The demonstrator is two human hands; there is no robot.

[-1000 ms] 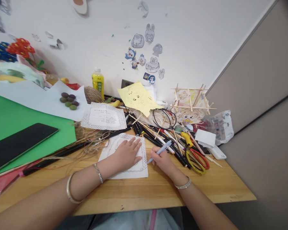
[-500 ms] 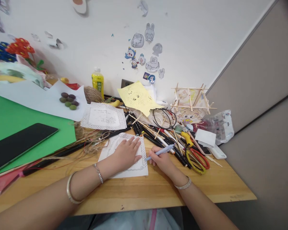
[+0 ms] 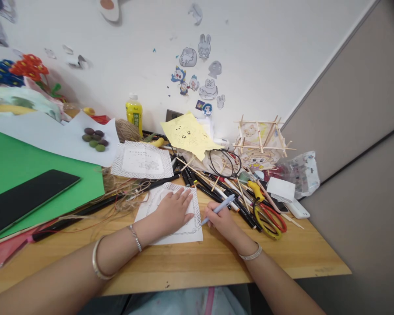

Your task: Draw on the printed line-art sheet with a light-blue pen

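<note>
On the table [image 3: 184, 267], a paper sheet [image 3: 182, 235] is held flat under the left hand [image 3: 172, 213], fingers spread. A pen [image 3: 223, 203] is gripped in the fingers of the right hand [image 3: 221, 219] at the sheet's right edge. Beyond, markers [image 3: 245, 214] are heaped.

A white sheet [image 3: 185, 235] with a partly crosshatched border and wavy inner line lies flat, near middle; at its right edge a light-blue pen [image 3: 223, 204] slants, tip low, upper end toward far right
</note>
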